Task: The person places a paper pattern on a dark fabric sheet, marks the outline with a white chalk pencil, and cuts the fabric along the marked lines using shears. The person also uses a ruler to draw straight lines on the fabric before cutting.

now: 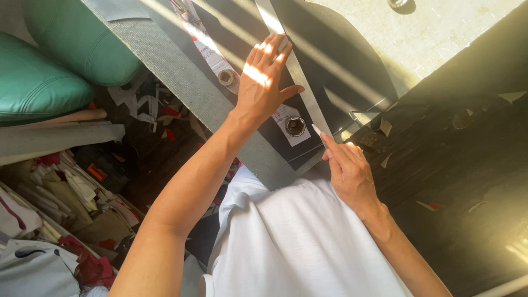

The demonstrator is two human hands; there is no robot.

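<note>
Left hand flat, fingers spread, arm outstretched, right hand apparently pinched closed, wrist bent

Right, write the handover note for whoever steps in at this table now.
Left hand: flat, fingers spread, pressing the ruler onto the dark sheet.
Right hand: holds a white marker, tip at the ruler's near end by the table edge.
Two round metal weights sit on the paper strip beside the ruler.
Done: ruler placed, sheet weighted.
Left: no line visible along the ruler yet, though the sheet is in shadow.
</note>
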